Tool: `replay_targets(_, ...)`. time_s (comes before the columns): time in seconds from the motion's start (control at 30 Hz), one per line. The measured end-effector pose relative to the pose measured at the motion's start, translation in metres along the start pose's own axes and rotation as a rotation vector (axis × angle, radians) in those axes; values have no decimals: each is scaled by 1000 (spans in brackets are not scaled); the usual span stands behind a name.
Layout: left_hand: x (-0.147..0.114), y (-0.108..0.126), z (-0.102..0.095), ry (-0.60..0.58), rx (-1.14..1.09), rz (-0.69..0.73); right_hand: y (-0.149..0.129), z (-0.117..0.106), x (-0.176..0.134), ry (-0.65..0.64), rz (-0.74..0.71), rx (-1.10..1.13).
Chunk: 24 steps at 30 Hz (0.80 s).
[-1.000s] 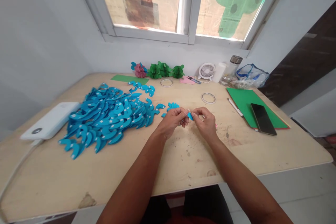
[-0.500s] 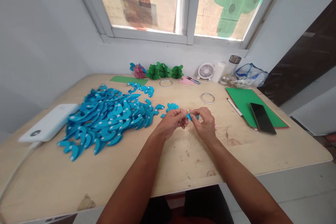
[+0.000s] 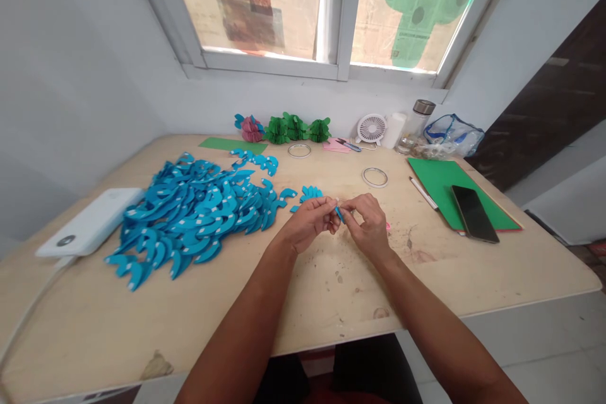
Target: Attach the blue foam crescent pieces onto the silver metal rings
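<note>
Between the fingertips of both hands is a small blue paper piece (image 3: 339, 214), mostly covered by the fingers. My left hand (image 3: 313, 219) pinches it from the left, and my right hand (image 3: 365, 219) pinches it from the right, close together above the table. Just behind my left hand lies a fanned blue paper piece (image 3: 311, 192). To the left spreads a large heap of curved blue paper pieces (image 3: 203, 208) with small white patches on them. A bit of pink (image 3: 388, 226) shows beside my right hand.
At left a white power bank (image 3: 89, 221) trails a cable. Two tape rolls (image 3: 374, 177), scissors (image 3: 348, 144), green paper ornaments (image 3: 294, 127) and a small fan (image 3: 372, 130) are toward the back. A phone (image 3: 474, 213) lies on green sheets (image 3: 438, 183) at right, near a pen (image 3: 423, 193).
The blue paper piece has turned between the fingers, and less of it shows by my right hand. Both hands stay in nearly the same place.
</note>
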<state>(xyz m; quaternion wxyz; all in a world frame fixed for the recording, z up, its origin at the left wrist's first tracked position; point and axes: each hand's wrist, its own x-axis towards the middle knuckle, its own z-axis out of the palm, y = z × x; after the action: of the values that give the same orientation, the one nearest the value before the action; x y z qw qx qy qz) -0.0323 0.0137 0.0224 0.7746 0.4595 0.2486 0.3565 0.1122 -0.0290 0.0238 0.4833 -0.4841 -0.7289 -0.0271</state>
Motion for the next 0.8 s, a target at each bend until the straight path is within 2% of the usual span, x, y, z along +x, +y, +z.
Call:
replay_targets(0.3, 2, -2, -3, -6, -32, 7, 4, 0, 0, -44, -60, -32)
replay_targets(0.8, 4, -5, -1, 114, 1, 28, 2, 0, 0, -49, -144, -175)
